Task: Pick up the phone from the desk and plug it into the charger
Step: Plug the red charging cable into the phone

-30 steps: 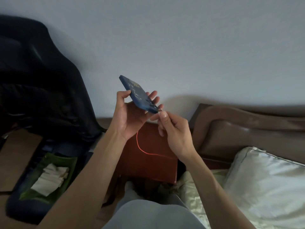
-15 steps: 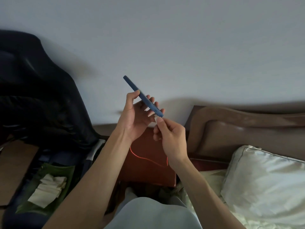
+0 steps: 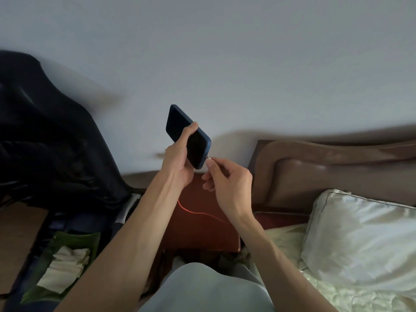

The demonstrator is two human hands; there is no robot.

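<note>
My left hand (image 3: 180,158) holds a phone (image 3: 188,136) in a dark blue case, raised in front of the wall, its dark screen facing me and its bottom end pointing down to the right. My right hand (image 3: 227,183) pinches the small plug (image 3: 208,159) of a charger cable right at the phone's bottom edge. The plug's metal tip touches the port area; how far in it sits I cannot tell. The red cable (image 3: 198,212) trails down from under my right hand across a reddish-brown bedside cabinet (image 3: 202,233).
A dark jacket (image 3: 45,143) hangs over a chair at the left. Below it lies a green bag with folded white cloth (image 3: 65,264). A brown padded headboard (image 3: 326,170) and a white pillow (image 3: 360,239) fill the right. My knee in grey trousers (image 3: 202,289) is below.
My left hand turned the phone from its patterned back, through edge-on, to screen facing me. My right hand brought the plug up to the phone's bottom edge.
</note>
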